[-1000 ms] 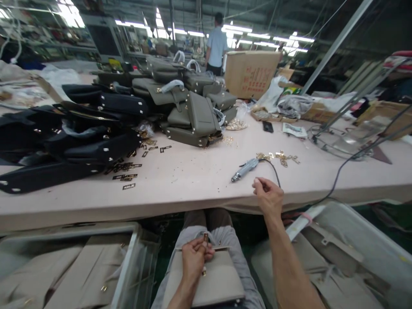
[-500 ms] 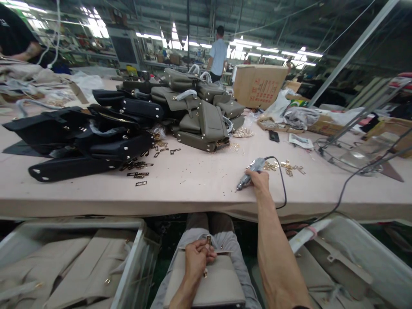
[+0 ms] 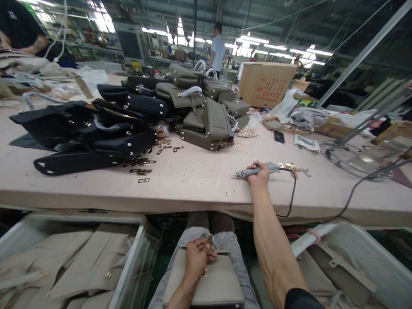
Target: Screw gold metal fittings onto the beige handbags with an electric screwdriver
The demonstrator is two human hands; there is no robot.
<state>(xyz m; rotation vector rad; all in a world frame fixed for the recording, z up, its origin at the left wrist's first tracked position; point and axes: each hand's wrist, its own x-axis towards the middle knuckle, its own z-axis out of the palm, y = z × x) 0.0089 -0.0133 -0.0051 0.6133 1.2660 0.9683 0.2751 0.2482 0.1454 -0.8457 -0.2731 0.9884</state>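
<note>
My right hand (image 3: 260,174) is closed around a grey electric screwdriver (image 3: 249,172), held low over the table with its bit pointing left. A dark cord (image 3: 294,189) runs from the tool's rear and over the table edge. Across my lap lies a beige handbag (image 3: 217,281). At its upper edge, the fingers of my left hand (image 3: 198,257) pinch a small gold metal plate (image 3: 209,239). A gold fitting (image 3: 205,272) shows on the bag just below those fingers. Gold metal pieces (image 3: 298,168) lie behind the screwdriver.
Black handbags (image 3: 80,137) and olive handbags (image 3: 207,122) are piled on the table (image 3: 193,184), near loose dark metal plates (image 3: 141,163). Bins of beige bags stand at left (image 3: 141,234) and right (image 3: 386,257). A cardboard box (image 3: 267,86) and phone (image 3: 279,137) sit farther back. Other people stand beyond.
My right hand has shifted slightly up the table, and the screwdriver has swung from pointing down-left to nearly level. My left hand still pinches the gold plate on the bag.
</note>
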